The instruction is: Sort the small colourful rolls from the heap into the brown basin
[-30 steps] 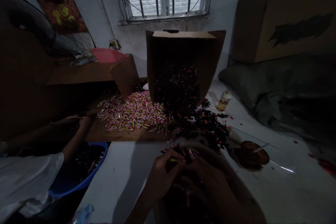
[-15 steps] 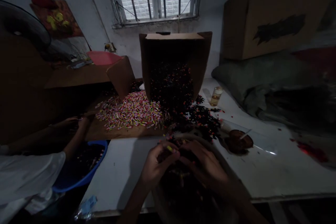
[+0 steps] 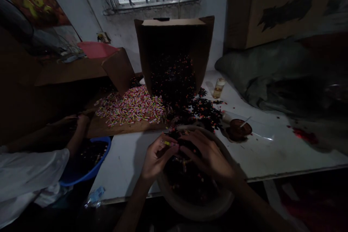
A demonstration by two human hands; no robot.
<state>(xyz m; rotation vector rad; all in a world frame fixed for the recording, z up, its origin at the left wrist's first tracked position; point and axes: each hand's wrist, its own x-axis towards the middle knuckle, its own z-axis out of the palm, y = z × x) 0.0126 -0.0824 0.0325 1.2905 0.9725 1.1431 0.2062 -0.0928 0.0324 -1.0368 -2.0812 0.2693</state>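
Note:
My left hand (image 3: 153, 161) is closed in a pinch on a small tube-like piece (image 3: 169, 144) with a yellow and pink wrapping. My right hand (image 3: 213, 157) meets it fingertip to fingertip at the tube's pink end. Its fingers are bent together, and anything between them is too dark to make out. Both hands are over a round, pale basin (image 3: 191, 213), which holds many small dark pieces (image 3: 187, 188) with some reddish and light bits among them. Beyond the hands, a tipped cardboard box (image 3: 205, 43) spills dark, red-tipped pieces (image 3: 174, 76) onto the table.
A heap of pink and yellow tubes (image 3: 133, 107) lies on a brown board (image 3: 119, 128). At the right are a small bottle (image 3: 219, 88) and a brown bowl (image 3: 240, 128) with a stick. To the left, a co-worker's hands (image 3: 80, 119) are above a blue basin (image 3: 102, 163).
The camera view has shifted, showing more of the basin's front. The tube in my left hand has turned from slanted to nearly level. My hands stay together.

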